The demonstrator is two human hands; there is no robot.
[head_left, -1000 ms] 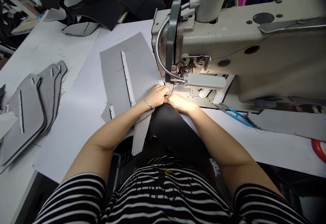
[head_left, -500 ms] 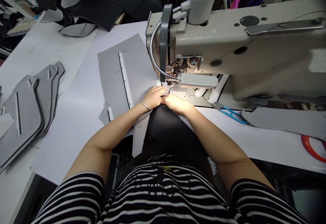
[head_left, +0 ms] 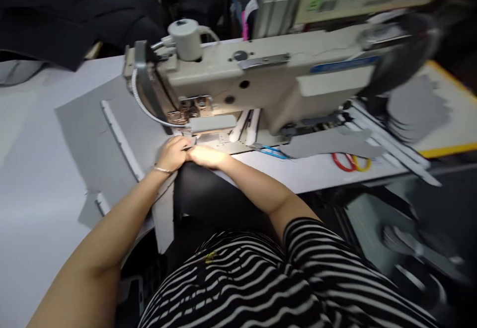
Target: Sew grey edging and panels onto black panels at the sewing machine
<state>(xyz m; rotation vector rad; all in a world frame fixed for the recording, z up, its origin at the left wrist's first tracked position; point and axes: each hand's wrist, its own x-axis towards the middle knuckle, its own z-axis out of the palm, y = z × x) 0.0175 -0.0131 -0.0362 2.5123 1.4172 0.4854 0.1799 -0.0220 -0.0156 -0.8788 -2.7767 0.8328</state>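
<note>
Both hands meet at the needle area of a sewing machine (head_left: 208,77). My left hand (head_left: 174,153), with a bracelet at its wrist, has its fingers bent over the edge of a black fabric piece (head_left: 208,194). Against it, my right hand (head_left: 206,156) is closed on the same piece, its fingertips partly hidden. The black piece hangs toward my lap, with a narrow grey strip (head_left: 164,223) beside it. Left of my left hand lies a large grey panel (head_left: 87,139) bearing a white strip (head_left: 121,141). The needle and presser foot are hard to make out.
Blue thread snips (head_left: 274,152) lie right of the hands, by a grey piece (head_left: 320,141). Farther right are red scissor handles (head_left: 343,162) and long white strips (head_left: 395,136). Dark sheets (head_left: 74,15) are heaped at the back left. A lamp (head_left: 212,124) hangs low over the needle.
My view has swung right, so the machine and hands appear farther left, and the machine's right end has come into view. Both hands stay at the needle area on the black piece.
</note>
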